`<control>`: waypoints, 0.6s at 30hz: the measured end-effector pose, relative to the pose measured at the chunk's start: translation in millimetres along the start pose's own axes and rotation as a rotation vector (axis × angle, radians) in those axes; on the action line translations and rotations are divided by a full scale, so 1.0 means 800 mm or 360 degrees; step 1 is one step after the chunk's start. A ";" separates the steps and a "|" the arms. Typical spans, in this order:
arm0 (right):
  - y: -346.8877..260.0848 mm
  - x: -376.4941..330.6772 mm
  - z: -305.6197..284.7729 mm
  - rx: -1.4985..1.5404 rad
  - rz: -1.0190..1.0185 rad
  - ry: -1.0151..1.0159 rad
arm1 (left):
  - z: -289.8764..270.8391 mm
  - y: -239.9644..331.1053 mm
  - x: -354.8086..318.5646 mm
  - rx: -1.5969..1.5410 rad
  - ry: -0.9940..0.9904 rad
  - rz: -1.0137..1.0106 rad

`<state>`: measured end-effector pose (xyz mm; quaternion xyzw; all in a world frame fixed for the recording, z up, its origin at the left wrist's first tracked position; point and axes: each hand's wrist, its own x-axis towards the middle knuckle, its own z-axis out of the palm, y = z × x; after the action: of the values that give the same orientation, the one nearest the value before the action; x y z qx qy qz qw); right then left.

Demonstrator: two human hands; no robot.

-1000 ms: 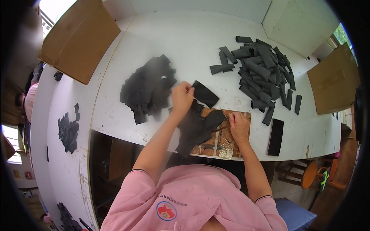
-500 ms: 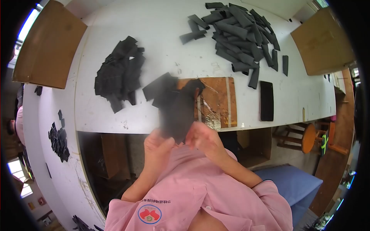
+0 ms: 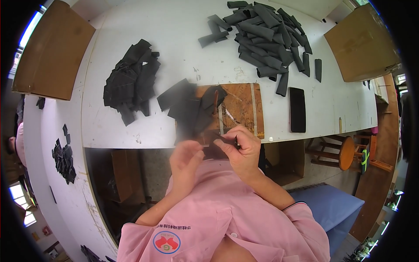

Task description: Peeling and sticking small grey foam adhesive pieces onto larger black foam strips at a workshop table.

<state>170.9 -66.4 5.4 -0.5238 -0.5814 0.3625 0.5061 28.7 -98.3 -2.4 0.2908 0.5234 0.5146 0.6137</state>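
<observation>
Close to my body, my right hand (image 3: 241, 153) grips a dark fabric piece (image 3: 214, 148) between thumb and fingers. My left hand (image 3: 187, 162) is just left of that piece, smeared by motion, so its grip is unclear. Just beyond both hands, flat dark fabric pieces (image 3: 185, 107) overlap the left part of a worn brown board (image 3: 244, 105) at the table's front edge. A thin reddish-brown upright thing (image 3: 215, 102) shows among those pieces.
Flat dark pieces (image 3: 133, 83) lie heaped at left on the white table (image 3: 183, 48). Rolled dark tubes (image 3: 266, 39) are piled at back right. A black phone (image 3: 297, 110) lies right of the board. Cardboard boxes (image 3: 54, 50) flank both sides; a wooden stool (image 3: 347, 153) stands right.
The large dark fabric sheet between my hands is no longer held up there. My right hand now grips a smaller-looking dark piece, and my left hand has shifted slightly.
</observation>
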 end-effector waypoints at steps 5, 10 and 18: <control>0.006 0.003 -0.003 -0.0287 -0.0439 0.0116 | 0.011 0.028 -0.002 0.0111 -0.0180 0.0162; 0.012 0.007 -0.009 -0.0424 -0.0713 0.0114 | 0.021 0.049 0.002 -0.0080 -0.0270 -0.0070; 0.017 0.014 -0.012 -0.0655 -0.1020 -0.0005 | 0.025 0.063 0.019 -0.0070 -0.0229 -0.0320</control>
<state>184.4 -54.1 -2.6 -0.4056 -0.7771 0.0624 0.4772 29.6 -65.1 43.1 0.2597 0.4931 0.4395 0.7045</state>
